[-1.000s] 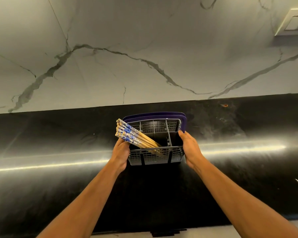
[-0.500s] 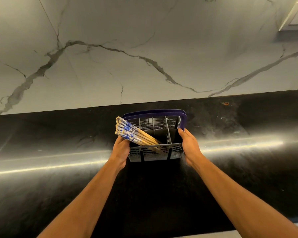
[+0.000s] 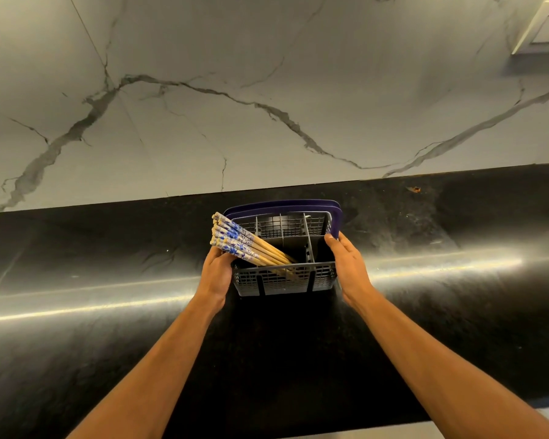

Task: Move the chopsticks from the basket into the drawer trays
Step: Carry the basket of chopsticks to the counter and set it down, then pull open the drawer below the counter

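A grey mesh cutlery basket (image 3: 286, 280) with a dark blue handle stands on the black countertop (image 3: 108, 327). Several wooden chopsticks (image 3: 235, 242) with blue-and-white patterned ends lean out over its left rim. My left hand (image 3: 216, 274) presses against the basket's left side, just under the chopstick ends. My right hand (image 3: 346, 264) holds the basket's right side, fingertips at the handle. No drawer or tray is in view.
A white marble wall with grey veins (image 3: 267, 90) rises behind the counter. A wall switch plate (image 3: 545, 26) sits at the top right. A bright light streak runs across the glossy counter.
Both hands stay on the basket's sides. The basket and hands sit slightly higher in the view than a second ago, as the camera has tilted down a little.
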